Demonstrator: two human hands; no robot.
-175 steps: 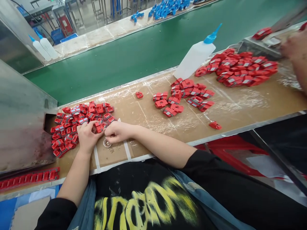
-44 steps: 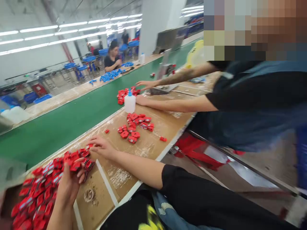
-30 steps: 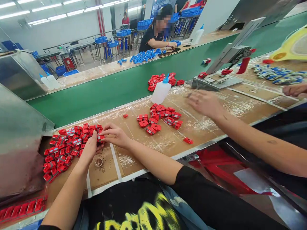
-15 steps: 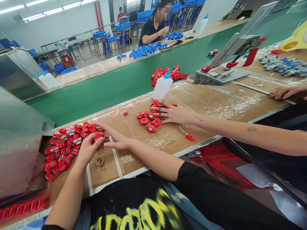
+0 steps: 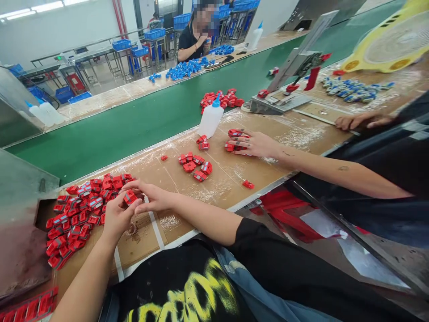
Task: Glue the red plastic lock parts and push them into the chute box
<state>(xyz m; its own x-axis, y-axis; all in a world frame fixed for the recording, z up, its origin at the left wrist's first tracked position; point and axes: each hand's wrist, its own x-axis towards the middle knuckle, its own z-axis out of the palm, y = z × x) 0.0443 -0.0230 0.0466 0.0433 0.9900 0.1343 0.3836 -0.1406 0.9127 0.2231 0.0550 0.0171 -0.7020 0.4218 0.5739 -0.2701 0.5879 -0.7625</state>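
A small red plastic toy car [image 5: 130,197] with grey parts is held in front of me, just above the wooden worktop [image 5: 157,179]. My left hand [image 5: 117,215] pinches it between thumb and fingers. From the right, my right hand [image 5: 152,197] closes around the same piece, its fingertips partly hidden behind it. Beyond and left of my hands lies a heap of similar red toy cars [image 5: 75,217]. Under my hands a small clear round dish [image 5: 132,229] sits on the worktop, partly covered.
A co-worker's hand [image 5: 256,144] covers several red pieces at right. Loose red cars [image 5: 189,166] and a white bottle with blue cap [image 5: 211,118] lie between us. Behind runs a green conveyor belt [image 5: 140,112]. A metal press fixture [image 5: 284,85] stands further right; a metal housing [image 5: 23,223] bounds the left.
My right hand has closed in on the toy car, which now shows more of its top. The co-worker's hand has slid several red pieces rightward, away from the loose group. The view has shifted slightly.
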